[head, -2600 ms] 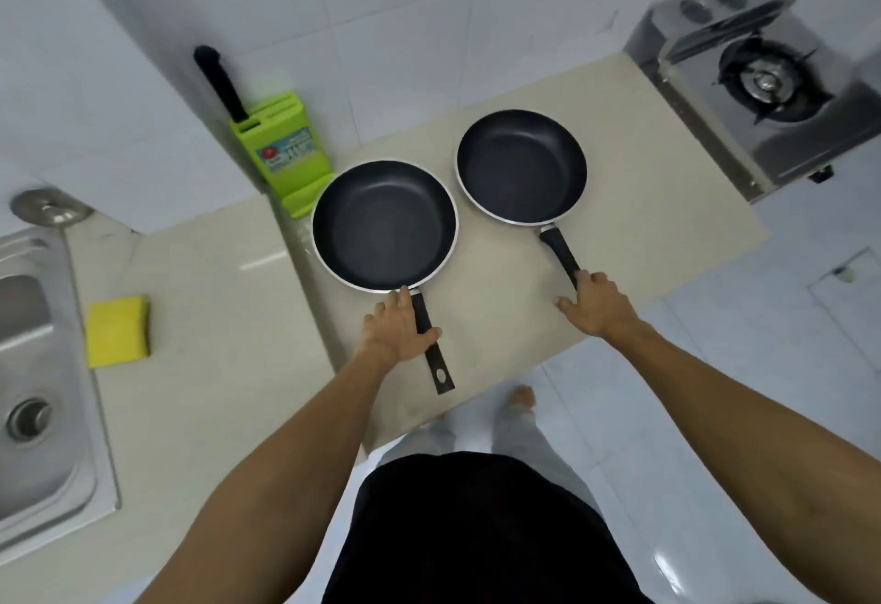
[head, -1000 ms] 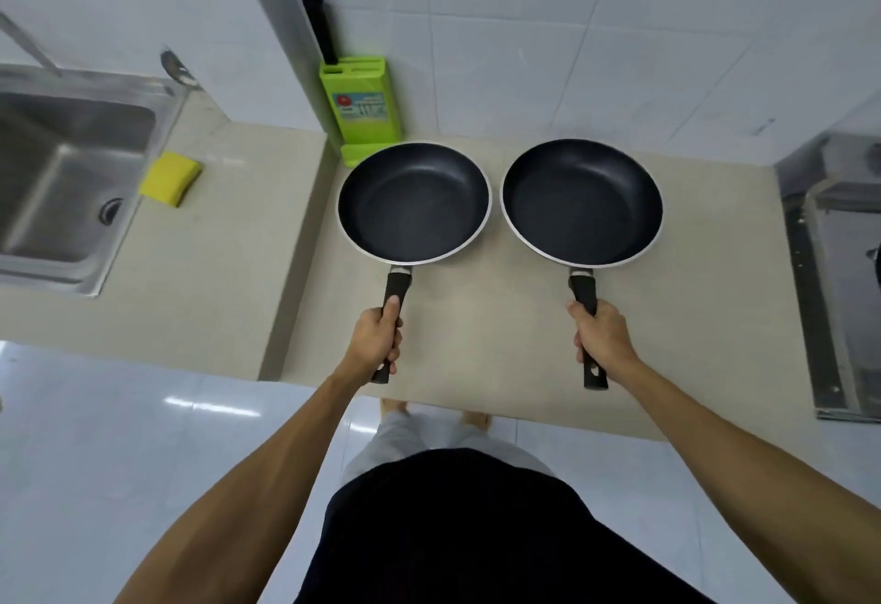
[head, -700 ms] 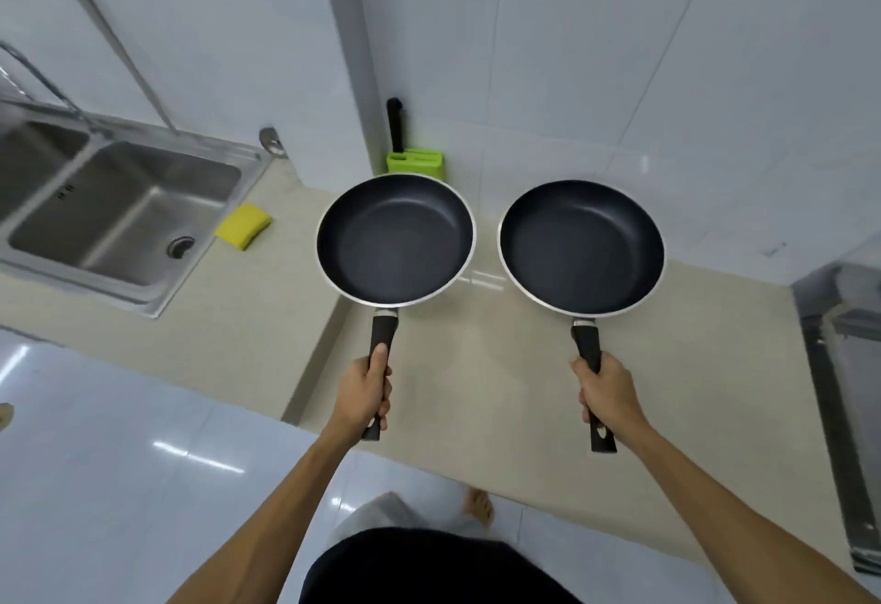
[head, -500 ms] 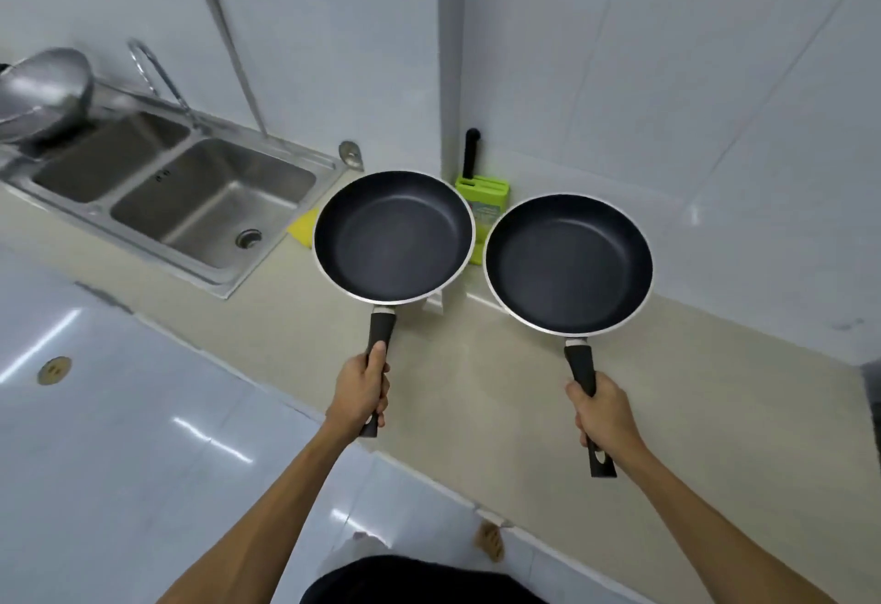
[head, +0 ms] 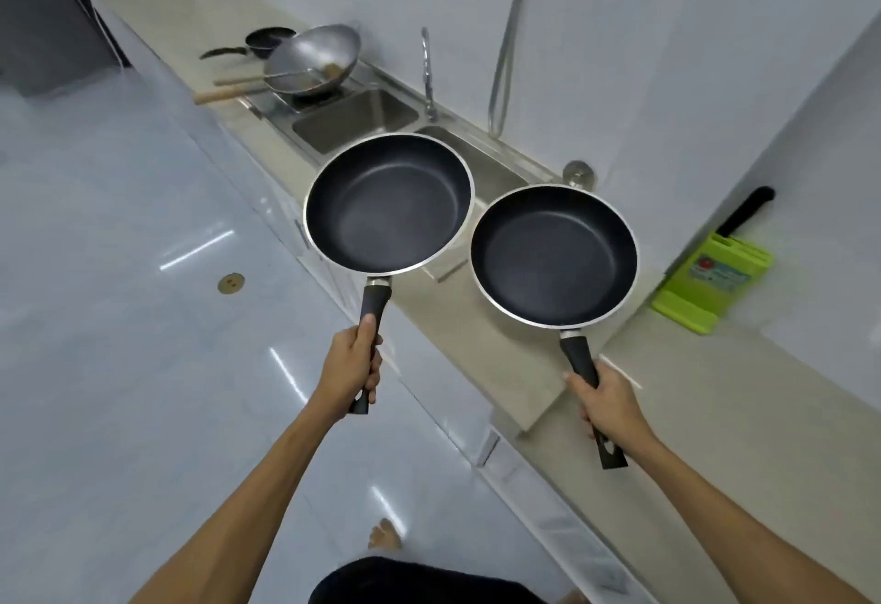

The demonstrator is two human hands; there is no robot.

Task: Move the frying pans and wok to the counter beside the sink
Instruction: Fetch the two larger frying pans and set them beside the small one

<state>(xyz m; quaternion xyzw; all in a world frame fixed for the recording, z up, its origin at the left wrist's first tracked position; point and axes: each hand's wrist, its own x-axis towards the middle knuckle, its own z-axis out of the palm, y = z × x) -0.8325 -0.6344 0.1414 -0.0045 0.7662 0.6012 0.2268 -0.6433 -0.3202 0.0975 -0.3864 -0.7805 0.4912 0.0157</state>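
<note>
I hold two black non-stick frying pans in the air. My left hand (head: 350,372) grips the black handle of the left frying pan (head: 388,203), which hangs over the near sink basin and the floor edge. My right hand (head: 608,408) grips the handle of the right frying pan (head: 553,255), which hovers above the beige counter (head: 476,331). A steel wok (head: 312,59) with a wooden handle rests at the far end of the sink, and a small dark pan (head: 267,40) lies behind it on the counter.
A double steel sink (head: 355,119) with a tap (head: 426,74) runs along the wall. A green knife block (head: 712,277) stands at the right against the tiles. Glossy floor (head: 119,317) with a brass drain fills the left. A hose hangs on the wall.
Both pans left the counter and rose in my hands. My view has swung left along the counter, so the sink, the wok and the small pan beyond have come into sight.
</note>
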